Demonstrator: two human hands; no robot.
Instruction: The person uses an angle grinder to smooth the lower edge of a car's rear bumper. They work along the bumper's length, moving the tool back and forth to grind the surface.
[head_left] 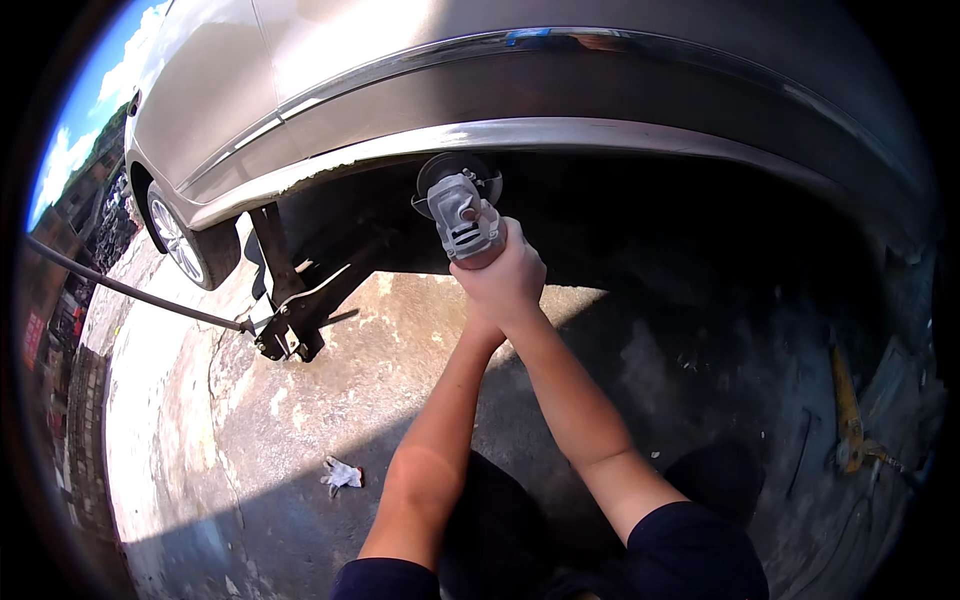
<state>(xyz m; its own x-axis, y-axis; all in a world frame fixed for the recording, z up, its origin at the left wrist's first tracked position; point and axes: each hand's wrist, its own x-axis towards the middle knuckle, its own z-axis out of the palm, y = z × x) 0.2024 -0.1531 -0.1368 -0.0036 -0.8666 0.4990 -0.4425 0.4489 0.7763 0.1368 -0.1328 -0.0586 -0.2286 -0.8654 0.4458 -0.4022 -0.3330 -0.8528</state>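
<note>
Angle grinder (468,212) is held out in front, just under the sill (560,132) of a tan car (370,110). Its back end is gripped by both the left hand (482,290) and the right hand (520,265), which are pressed together so tightly that it cannot be told which fingers are whose. Two hands are probably used because a tool like this can shake and kick. The round disc (446,168) is pointed away from the body, likely so the bare arms are kept safe; whether the car is touched by it cannot be seen. The car seems to be propped up by a jack (283,318) to the left, and its long handle (140,290) is stuck out sideways, perhaps so it can be reached easily. A white glove (342,474) is dropped on the concrete floor (270,400), and a yellow tool (848,420) is laid far to the right, well apart from the grinder.
</note>
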